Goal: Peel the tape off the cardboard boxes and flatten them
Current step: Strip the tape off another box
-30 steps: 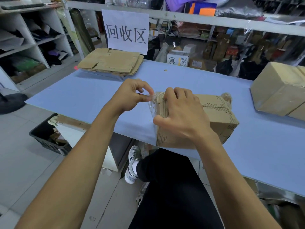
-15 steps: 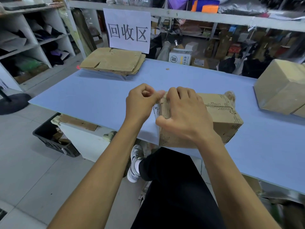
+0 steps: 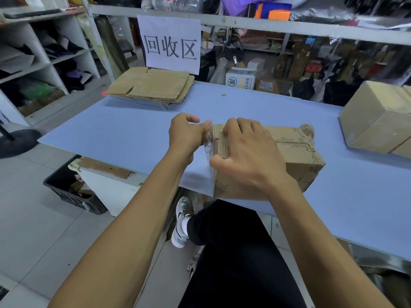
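box near edge of surface, still taped | left fingers pinch tape at its left end, right hand grips box | we've a flat stack far left, another box waits right

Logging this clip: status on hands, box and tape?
Left hand pinching clear tape strip. Right hand gripping brown cardboard box on blue table. Nothing in the way.

White paper sign reading 回收区, small white box marked "DELICIOUS"
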{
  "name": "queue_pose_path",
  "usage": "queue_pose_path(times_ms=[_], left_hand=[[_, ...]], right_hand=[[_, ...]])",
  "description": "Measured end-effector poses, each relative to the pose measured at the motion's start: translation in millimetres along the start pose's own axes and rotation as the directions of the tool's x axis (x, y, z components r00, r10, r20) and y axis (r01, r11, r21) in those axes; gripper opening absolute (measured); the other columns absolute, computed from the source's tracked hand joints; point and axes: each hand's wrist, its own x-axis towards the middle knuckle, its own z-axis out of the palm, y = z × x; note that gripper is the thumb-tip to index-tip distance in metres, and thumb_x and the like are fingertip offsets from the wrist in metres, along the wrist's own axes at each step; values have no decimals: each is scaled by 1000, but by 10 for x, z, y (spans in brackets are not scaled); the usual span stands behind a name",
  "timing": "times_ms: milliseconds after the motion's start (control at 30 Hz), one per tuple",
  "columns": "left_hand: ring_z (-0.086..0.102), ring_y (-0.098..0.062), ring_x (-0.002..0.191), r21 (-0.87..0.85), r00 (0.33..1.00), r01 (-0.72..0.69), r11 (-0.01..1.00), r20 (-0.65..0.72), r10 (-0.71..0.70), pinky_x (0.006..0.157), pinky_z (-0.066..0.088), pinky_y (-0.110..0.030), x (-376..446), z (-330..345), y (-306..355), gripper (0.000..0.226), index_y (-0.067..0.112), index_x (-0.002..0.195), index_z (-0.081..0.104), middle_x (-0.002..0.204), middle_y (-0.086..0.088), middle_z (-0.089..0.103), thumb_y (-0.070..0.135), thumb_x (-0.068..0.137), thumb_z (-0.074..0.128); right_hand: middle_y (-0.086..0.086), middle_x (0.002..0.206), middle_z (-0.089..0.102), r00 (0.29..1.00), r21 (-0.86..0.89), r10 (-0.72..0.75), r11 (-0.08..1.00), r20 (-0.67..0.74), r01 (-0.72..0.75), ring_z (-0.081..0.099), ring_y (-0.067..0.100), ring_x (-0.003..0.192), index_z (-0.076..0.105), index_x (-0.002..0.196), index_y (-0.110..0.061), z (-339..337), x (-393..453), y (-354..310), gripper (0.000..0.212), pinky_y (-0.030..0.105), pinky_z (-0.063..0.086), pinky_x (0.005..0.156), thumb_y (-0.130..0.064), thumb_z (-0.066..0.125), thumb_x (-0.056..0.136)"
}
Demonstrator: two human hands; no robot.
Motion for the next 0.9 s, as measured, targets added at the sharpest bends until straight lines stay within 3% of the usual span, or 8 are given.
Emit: queue_pose_path(times_ms=[167,300,400,500,633,767,900], left_hand=[[70,-34,81,73,997,62,995,-54,-58,71,63,-46,91,20,-49,16,9,75,61,87,-17,69,4,88,70],[68,-30,73,176,997,-11,984,-76,25,69,58,-40,-33,-22,-174,30,8,69,63,79,-11,72,18,94,51],[70,-25,80,92,996,-81,992,43,78,73,60,-37,-145,-168,-143,30,6,85,67,86,-15,72,28,101,53],[69,-21,77,176,980,-162,971,142,138,77,60,-35,-196,-383,-137,14,8,99,66,85,-10,72,19,92,72],[72,-27,77,288,962,-225,931,217,166,81,61,-43,-300,-490,-137,10,14,97,69,80,-10,73,9,90,70],[65,-18,67,331,950,-248,910,266,162,78,61,-38,-448,-564,-195,17,15,89,71,72,-6,70,1,91,62],[62,-16,70,342,953,-228,912,269,137,82,58,-39,-537,-689,-236,21,19,83,73,76,-9,70,10,96,59]], right_hand=[[1,111,50,1000,-4,2,1000,-9,-2,43,25,110,41,105,-20,-3,-13,-27,59,37,34,91,-62,28,65],[0,113,52,1000,1,-6,1000,-22,6,44,24,111,44,108,-20,-10,-40,-31,62,36,34,90,-61,30,65],[-1,113,53,1000,4,-2,1000,-28,2,45,23,111,46,109,-20,-19,-37,-27,63,34,32,88,-62,32,65],[-1,113,53,999,0,5,1000,-35,-5,46,24,111,47,110,-20,-22,-37,-47,67,36,34,89,-65,28,63],[-2,113,54,999,30,23,999,-27,-22,47,23,111,47,110,-21,-55,-32,-52,68,37,35,90,-66,29,61],[-2,113,54,1000,49,26,998,-12,-26,47,23,111,47,111,-22,-53,-26,-33,59,35,33,88,-59,42,66],[0,114,54,1000,57,21,998,-11,-20,46,23,112,47,111,-21,-59,-22,-22,59,33,29,84,-59,43,67]])
